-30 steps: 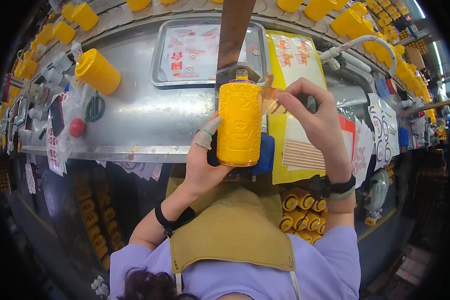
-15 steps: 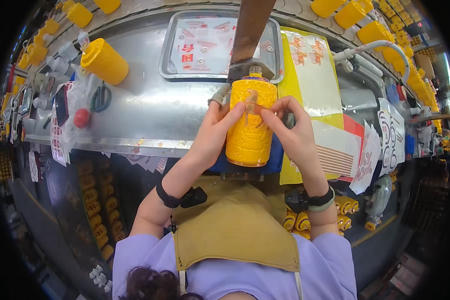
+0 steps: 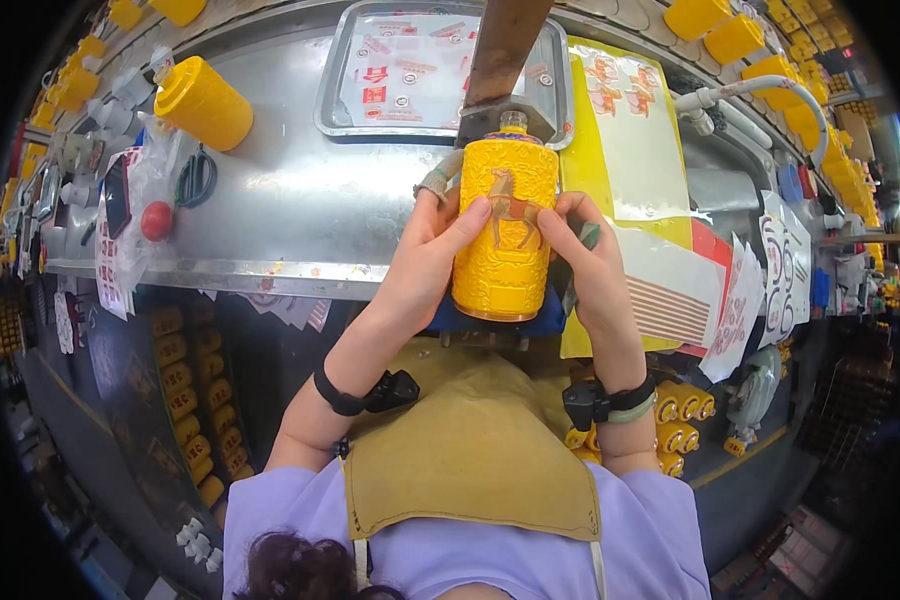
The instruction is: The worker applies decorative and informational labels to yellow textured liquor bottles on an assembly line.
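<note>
An embossed, glossy yellow ceramic bottle [image 3: 505,235] with a horse relief stood upright on a blue block [image 3: 545,318] by the steel desk [image 3: 300,215]. Left hand [image 3: 432,255] and right hand [image 3: 582,265] clasped its sides, thumbs pressing the relief.

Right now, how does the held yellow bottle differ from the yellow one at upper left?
The held bottle stands upright between both hands; the far bottle lies tilted on the metal bench, untouched. The held bottle shows a horse figure on its front and a bare neck; the far bottle shows neither. Both are yellow and cylindrical.
</note>
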